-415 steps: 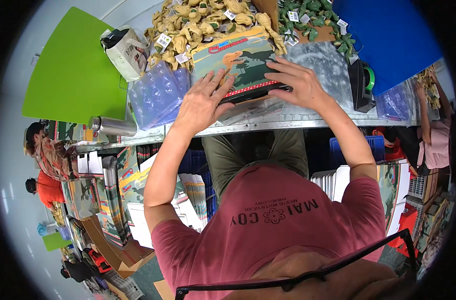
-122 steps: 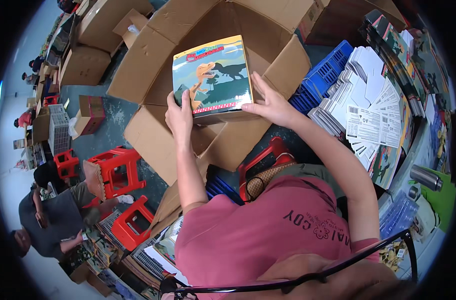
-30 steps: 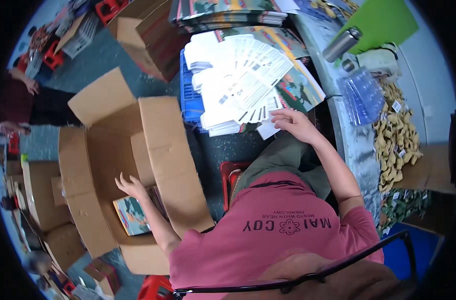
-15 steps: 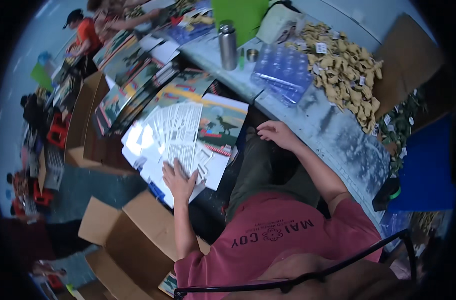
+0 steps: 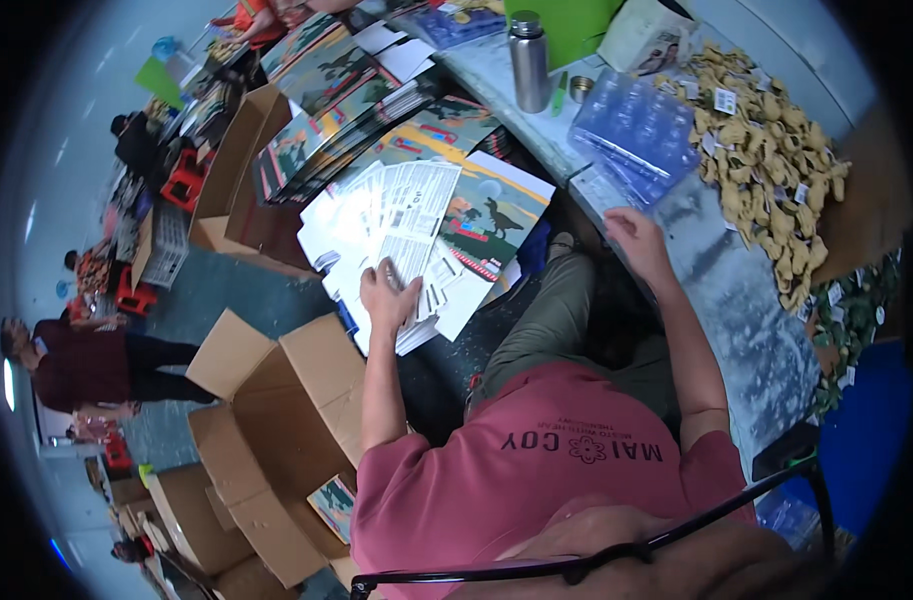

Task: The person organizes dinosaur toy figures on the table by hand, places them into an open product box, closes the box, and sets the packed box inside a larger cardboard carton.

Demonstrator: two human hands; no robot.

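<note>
My left hand (image 5: 388, 298) rests on the lower end of a fan of white printed cards (image 5: 413, 212), thumb apart from the fingers. The fan lies on larger white cards (image 5: 341, 225). Partly beneath it, to the right, is a dinosaur-picture card (image 5: 488, 212) with an orange and green print. My right hand (image 5: 638, 245) hovers near the table edge with its fingers loosely bent and apart, and nothing shows in it. Close by on the table (image 5: 676, 265) sit clear blue plastic blister trays (image 5: 631, 130).
A steel bottle (image 5: 528, 65) and a heap of tagged tan toy figures (image 5: 776, 150) stand on the table, with dark green figures (image 5: 851, 330) beyond. Stacks of dinosaur cards (image 5: 331, 125) lie at the far left. An open carton (image 5: 266, 440) is left of me. A person (image 5: 81, 365) stands behind it.
My view has shifted, so the scene sits farther right and the standing person shows. My right hand has drawn its fingers in somewhat. The left hand stays on the card fan.
</note>
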